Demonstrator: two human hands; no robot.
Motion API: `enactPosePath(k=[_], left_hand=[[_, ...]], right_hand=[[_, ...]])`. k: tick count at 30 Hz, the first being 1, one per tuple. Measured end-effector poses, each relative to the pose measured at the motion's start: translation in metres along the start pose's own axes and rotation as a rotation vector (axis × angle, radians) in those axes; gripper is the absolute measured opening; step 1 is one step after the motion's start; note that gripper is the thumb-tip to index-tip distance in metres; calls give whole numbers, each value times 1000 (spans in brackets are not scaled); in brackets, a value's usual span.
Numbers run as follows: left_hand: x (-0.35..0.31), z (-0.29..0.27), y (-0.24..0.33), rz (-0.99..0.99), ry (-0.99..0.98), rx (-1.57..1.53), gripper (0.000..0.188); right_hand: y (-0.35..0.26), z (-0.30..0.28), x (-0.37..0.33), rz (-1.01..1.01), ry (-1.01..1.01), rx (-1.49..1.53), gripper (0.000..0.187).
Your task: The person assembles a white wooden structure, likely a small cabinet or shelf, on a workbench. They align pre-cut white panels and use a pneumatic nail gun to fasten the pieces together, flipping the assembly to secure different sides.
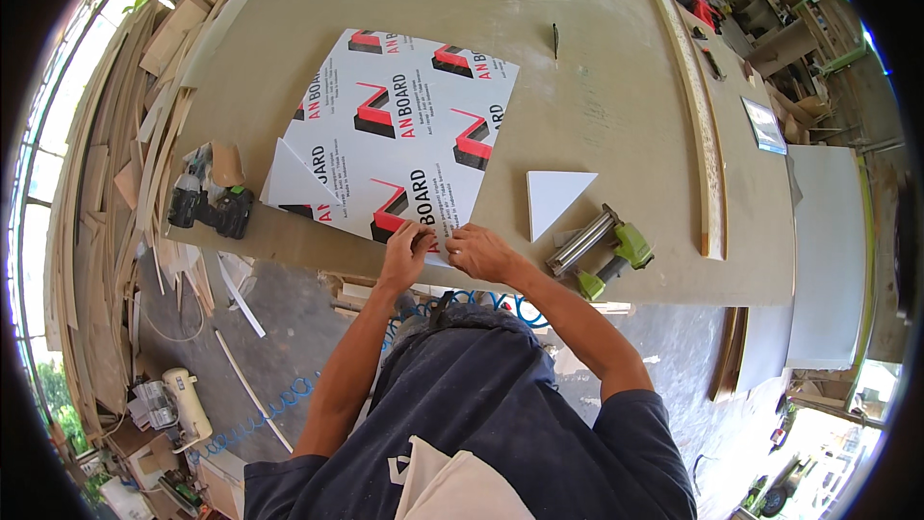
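A white board [385, 149] with red and black print lies at an angle on the workbench [616, 125] before me. At its near corner, my left hand [409, 248] curls its fingers closed over the printed surface. Close beside it, my right hand [478, 252] has its fingers pinched together at the same edge. Whatever is between the fingertips is too small to make out. One white triangular piece [296, 176] overlaps the board's left side. Another white triangle [556, 200] lies to the right, near a green nail gun [611, 252].
A black and green cordless drill [214, 200] sits at the bench's left edge. Farther back lies a thin dark pen-like item [555, 40]. A long wooden strip [695, 125] runs along the right. Below the bench, a blue coiled hose [279, 404] leads toward a cream tank [188, 406].
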State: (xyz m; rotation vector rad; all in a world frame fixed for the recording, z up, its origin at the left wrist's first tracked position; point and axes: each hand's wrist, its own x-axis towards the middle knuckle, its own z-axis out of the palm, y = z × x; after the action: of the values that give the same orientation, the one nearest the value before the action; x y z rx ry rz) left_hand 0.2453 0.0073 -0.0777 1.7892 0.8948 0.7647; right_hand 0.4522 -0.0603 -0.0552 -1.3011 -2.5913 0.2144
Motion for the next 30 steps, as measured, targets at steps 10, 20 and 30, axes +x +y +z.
enactPosePath(k=[10,20,30], left_hand=[[1,-1,-2,-41,-2,-37,8],[2,0,0,-50,9,-73,8],[1,0,-5,-63,-9,5,8]], right_hand=[[9,-1,-1,-135,1,99,12],[7,-2,-1,-112,39,128,13],[4,8,-2,-62,-16,74,17]])
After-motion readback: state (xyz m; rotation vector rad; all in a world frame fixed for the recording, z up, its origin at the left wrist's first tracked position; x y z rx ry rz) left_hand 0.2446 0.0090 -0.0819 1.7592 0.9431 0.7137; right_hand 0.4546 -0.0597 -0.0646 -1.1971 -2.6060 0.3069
